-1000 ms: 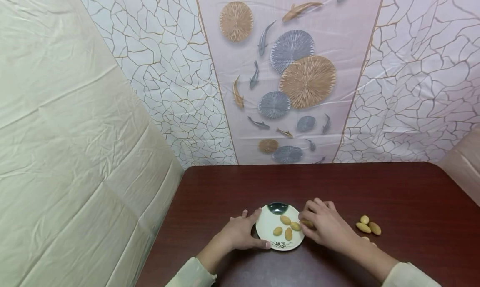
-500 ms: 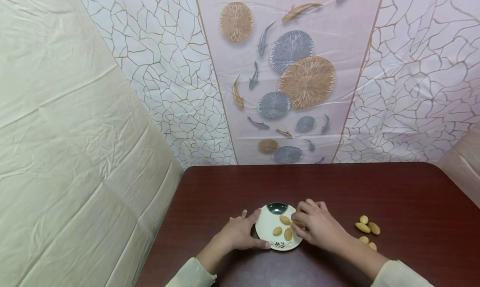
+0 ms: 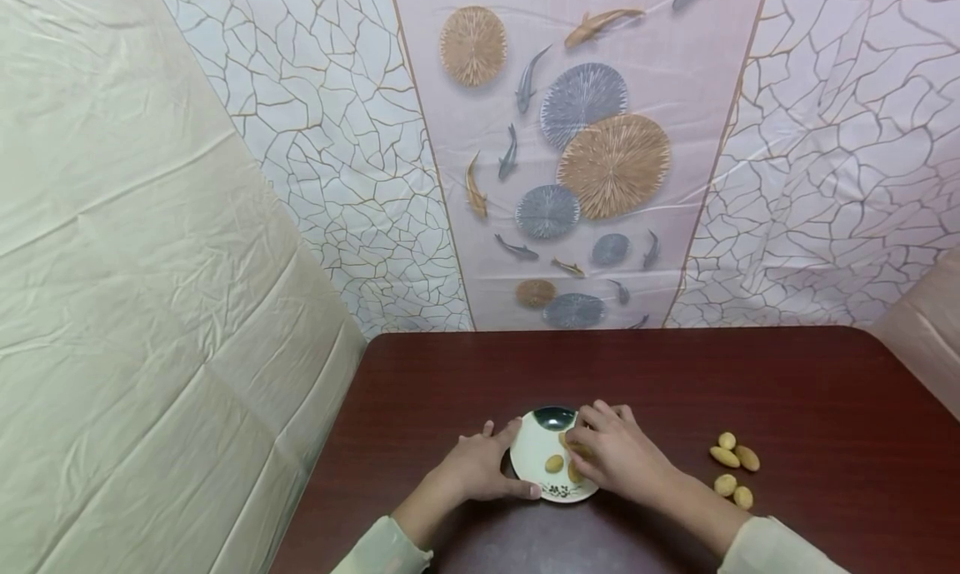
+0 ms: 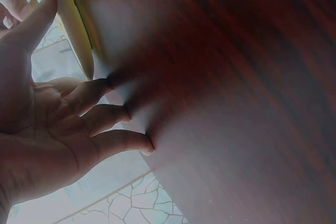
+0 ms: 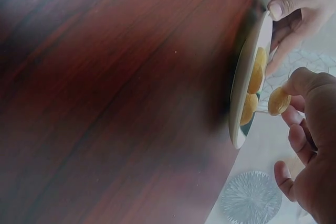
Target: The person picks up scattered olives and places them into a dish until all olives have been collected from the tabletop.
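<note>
A small white plate [image 3: 531, 451] with a dark green patch at its far rim sits on the table. My left hand [image 3: 480, 467] spreads along the plate's left side, thumb and index finger at the rim; in the left wrist view its other fingertips rest on the table. Between thumb and fingers my right hand [image 3: 621, 456] pinches a small yellow-brown oval piece [image 5: 279, 101], date-like in shape, just over the plate. Several similar oval pieces [image 3: 554, 463] lie on the plate, some partly hidden behind the right hand in the head view.
Right of the plate, several more oval pieces lie on the dark red-brown table [image 3: 825, 407] in two groups, one farther back [image 3: 724, 457] and a nearer pair [image 3: 725, 485]. A patterned cloth wall [image 3: 570, 141] stands behind the table, a pale one [image 3: 187, 307] at the left.
My right hand has moved left from the plate's right rim to over the plate, carrying the oval piece. The nearer pair on the table has come into full view. The left hand stays put.
</note>
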A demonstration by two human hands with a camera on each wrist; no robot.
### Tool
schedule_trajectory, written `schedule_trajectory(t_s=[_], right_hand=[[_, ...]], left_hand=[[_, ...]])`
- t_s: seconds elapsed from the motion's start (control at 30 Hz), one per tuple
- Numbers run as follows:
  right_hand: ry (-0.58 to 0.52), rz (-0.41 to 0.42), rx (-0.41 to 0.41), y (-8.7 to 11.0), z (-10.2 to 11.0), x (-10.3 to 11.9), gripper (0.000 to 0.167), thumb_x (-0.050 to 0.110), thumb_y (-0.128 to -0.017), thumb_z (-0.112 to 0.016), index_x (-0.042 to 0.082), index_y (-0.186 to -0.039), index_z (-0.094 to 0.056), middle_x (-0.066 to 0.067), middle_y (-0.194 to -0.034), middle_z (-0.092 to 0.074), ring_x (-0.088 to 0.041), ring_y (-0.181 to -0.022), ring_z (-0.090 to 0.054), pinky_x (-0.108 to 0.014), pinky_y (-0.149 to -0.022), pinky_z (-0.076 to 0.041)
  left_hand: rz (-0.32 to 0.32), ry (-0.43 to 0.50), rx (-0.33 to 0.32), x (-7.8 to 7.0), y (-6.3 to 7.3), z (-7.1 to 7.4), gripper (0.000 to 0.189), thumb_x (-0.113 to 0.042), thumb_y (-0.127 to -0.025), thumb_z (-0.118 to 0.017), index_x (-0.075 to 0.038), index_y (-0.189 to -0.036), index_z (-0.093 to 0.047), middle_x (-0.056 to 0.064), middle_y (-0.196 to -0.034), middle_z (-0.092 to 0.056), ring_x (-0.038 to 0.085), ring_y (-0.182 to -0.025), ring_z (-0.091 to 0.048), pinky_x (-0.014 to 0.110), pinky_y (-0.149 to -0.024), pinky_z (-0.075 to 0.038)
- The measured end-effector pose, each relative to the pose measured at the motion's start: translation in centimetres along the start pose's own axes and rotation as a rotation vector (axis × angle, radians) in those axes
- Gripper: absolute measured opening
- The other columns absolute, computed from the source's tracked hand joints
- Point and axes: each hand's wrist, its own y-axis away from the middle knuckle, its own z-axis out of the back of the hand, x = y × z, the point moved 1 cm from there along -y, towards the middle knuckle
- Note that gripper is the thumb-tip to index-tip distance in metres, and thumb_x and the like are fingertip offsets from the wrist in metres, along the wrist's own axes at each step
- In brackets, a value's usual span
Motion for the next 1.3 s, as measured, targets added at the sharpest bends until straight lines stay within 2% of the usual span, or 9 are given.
schedule_trajectory(t_s=[0.8, 1.3], right_hand=[[0.012, 0.052, -0.009, -1.3, -1.1, 0.9, 0.019, 0.02, -0.085, -0.092, 0.026, -0.096, -0.078, 0.01, -0.098, -0.064, -0.009, -0.09, -0.053, -0.037, -0.078, -0.044], [0.015, 0.044, 0.003, -0.9, -1.8, 0.8, 0.018, 0.02, -0.085, -0.092, 0.025, -0.097, -0.079, 0.009, -0.099, -0.064, -0.01, -0.091, -0.055, -0.04, -0.08, -0.047]], left_hand=[[-0.008, -0.011, -0.012, 0.0, 0.0, -0.3, 0.117, -0.07, -0.084, -0.087, -0.017, -0.175, -0.035, 0.025, -0.167, -0.053, 0.048, -0.161, -0.043, 0.076, -0.123, -0.042], [-0.002, -0.007, -0.005, 0.1, -0.2, -0.4, 0.118, -0.071, -0.084, -0.087, -0.017, -0.175, -0.034, 0.022, -0.168, -0.052, 0.046, -0.163, -0.042, 0.075, -0.124, -0.04]])
